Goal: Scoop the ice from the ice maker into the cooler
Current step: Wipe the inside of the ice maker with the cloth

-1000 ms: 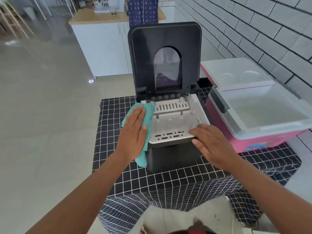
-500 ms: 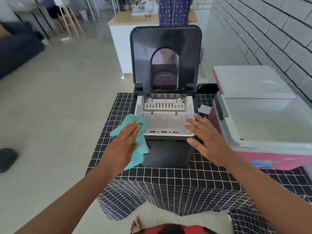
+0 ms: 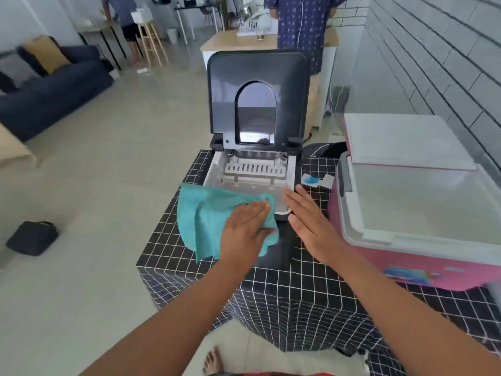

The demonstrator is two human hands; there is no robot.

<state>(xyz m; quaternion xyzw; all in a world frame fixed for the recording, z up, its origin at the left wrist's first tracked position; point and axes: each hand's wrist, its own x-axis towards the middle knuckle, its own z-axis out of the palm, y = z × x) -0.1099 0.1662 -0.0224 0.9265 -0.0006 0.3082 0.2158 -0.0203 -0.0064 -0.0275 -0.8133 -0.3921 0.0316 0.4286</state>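
The desk (image 3: 311, 280) is covered with a black cloth crossed by a thin white grid. The ice maker (image 3: 257, 164) is seen with a black lid and a white inside. The cooler (image 3: 423, 256) is coloured pink, with a white lid and rim. A teal towel (image 3: 206, 213) is draped at the ice maker's front left corner. The floor (image 3: 108, 185) is tiled in pale beige.

No sleeves are being worn on either forearm; something red is being worn below; one foot (image 3: 212, 360) is being left bare
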